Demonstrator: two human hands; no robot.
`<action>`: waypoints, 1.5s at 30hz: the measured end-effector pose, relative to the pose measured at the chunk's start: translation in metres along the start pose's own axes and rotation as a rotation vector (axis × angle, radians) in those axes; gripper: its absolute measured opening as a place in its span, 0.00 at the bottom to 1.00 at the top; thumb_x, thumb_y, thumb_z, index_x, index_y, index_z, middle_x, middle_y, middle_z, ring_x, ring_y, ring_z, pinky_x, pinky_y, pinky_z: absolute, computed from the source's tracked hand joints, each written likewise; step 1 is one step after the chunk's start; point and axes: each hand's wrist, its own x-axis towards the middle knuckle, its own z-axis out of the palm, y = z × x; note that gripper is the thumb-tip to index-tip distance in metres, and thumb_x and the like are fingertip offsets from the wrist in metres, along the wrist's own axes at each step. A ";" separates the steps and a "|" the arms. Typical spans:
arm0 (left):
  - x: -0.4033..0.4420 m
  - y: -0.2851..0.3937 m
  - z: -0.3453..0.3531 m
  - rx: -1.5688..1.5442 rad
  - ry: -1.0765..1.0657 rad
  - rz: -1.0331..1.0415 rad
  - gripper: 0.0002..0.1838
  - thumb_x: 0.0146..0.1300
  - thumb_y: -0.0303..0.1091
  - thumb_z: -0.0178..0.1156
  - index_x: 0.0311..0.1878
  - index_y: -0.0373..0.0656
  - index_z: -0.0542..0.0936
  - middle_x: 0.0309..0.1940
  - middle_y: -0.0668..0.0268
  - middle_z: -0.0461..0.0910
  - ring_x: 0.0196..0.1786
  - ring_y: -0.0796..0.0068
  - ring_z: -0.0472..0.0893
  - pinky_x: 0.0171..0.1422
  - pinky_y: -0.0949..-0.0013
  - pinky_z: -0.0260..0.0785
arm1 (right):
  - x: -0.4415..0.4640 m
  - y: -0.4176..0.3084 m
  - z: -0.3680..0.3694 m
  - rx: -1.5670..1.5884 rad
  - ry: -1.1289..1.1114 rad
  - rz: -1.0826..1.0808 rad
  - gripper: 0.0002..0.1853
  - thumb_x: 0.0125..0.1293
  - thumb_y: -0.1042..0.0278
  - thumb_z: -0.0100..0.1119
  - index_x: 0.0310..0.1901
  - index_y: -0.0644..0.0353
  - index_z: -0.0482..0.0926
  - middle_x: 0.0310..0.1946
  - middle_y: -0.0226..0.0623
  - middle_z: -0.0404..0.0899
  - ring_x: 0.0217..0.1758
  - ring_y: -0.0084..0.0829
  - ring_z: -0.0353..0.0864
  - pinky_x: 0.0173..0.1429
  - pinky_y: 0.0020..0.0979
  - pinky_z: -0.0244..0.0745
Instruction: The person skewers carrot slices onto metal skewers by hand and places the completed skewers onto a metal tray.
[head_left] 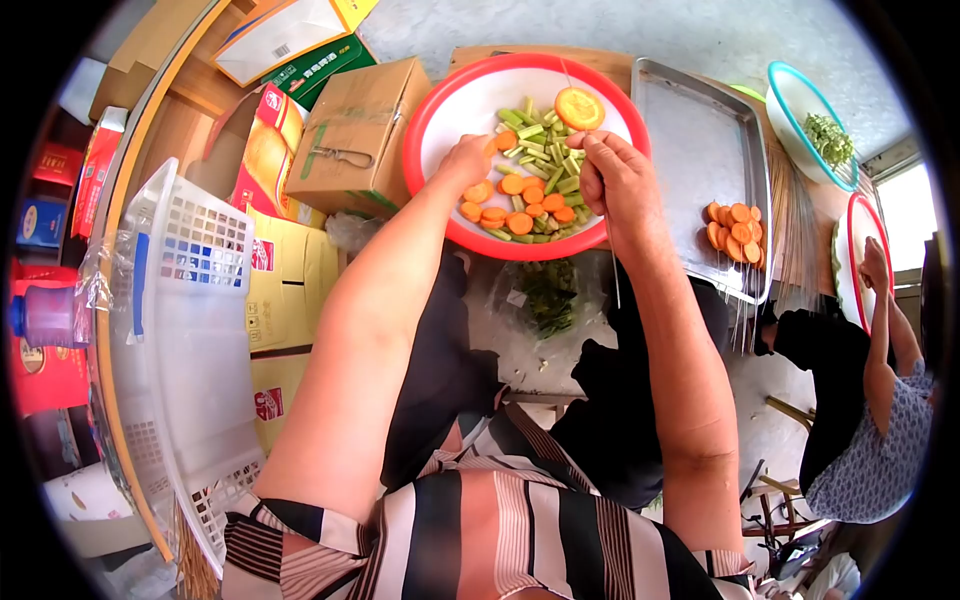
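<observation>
A red-rimmed white bowl (425, 130) holds cut green stalk pieces (540, 150) and round carrot slices (515, 185). A round orange-slice shape (580, 108) shows on its far inner side. My left hand (468, 162) is over the bowl's left side, its fingertips closed at what looks like a carrot slice. Over the right side, my right hand (618, 178) is pinched shut on a thin skewer (615, 280), whose lower end sticks out beneath the palm. Whether anything is threaded on it is hidden by the hand.
Right of the bowl, a metal tray (690, 150) bears skewered carrot slices (735, 232). Beyond lie loose skewers (790, 210) and a blue-rimmed bowl (800, 125) of greens. A cardboard box (360, 130) and white crate (200, 330) stand left. Another person (870, 430) sits at right.
</observation>
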 end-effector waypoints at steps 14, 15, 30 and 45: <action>0.003 0.012 0.016 0.172 0.104 -0.001 0.15 0.56 0.33 0.57 0.46 0.41 0.74 0.45 0.50 0.75 0.48 0.50 0.78 0.54 0.55 0.71 | 0.003 -0.003 0.002 -0.026 -0.016 0.033 0.10 0.70 0.66 0.46 0.39 0.63 0.75 0.13 0.22 0.60 0.14 0.15 0.54 0.18 0.20 0.48; -0.002 0.025 0.003 0.041 -0.014 -0.031 0.14 0.56 0.34 0.57 0.46 0.45 0.75 0.42 0.53 0.76 0.46 0.55 0.78 0.51 0.58 0.71 | 0.002 -0.003 0.001 -0.022 -0.016 0.032 0.10 0.70 0.66 0.46 0.39 0.63 0.75 0.13 0.22 0.60 0.14 0.15 0.54 0.18 0.20 0.48; -0.049 0.068 -0.075 -1.943 -0.029 -0.042 0.23 0.65 0.47 0.40 0.44 0.36 0.74 0.30 0.59 0.75 0.26 0.73 0.71 0.29 0.72 0.63 | -0.019 0.001 0.022 -0.135 -0.200 0.116 0.11 0.70 0.66 0.44 0.38 0.62 0.75 0.11 0.21 0.60 0.12 0.14 0.54 0.18 0.20 0.48; -0.042 0.076 -0.078 -1.996 0.087 -0.049 0.31 0.70 0.53 0.28 0.45 0.35 0.73 0.27 0.61 0.72 0.25 0.72 0.66 0.30 0.69 0.59 | -0.018 0.009 0.029 -0.222 -0.264 0.175 0.12 0.71 0.65 0.45 0.37 0.62 0.76 0.10 0.20 0.58 0.11 0.13 0.51 0.17 0.20 0.45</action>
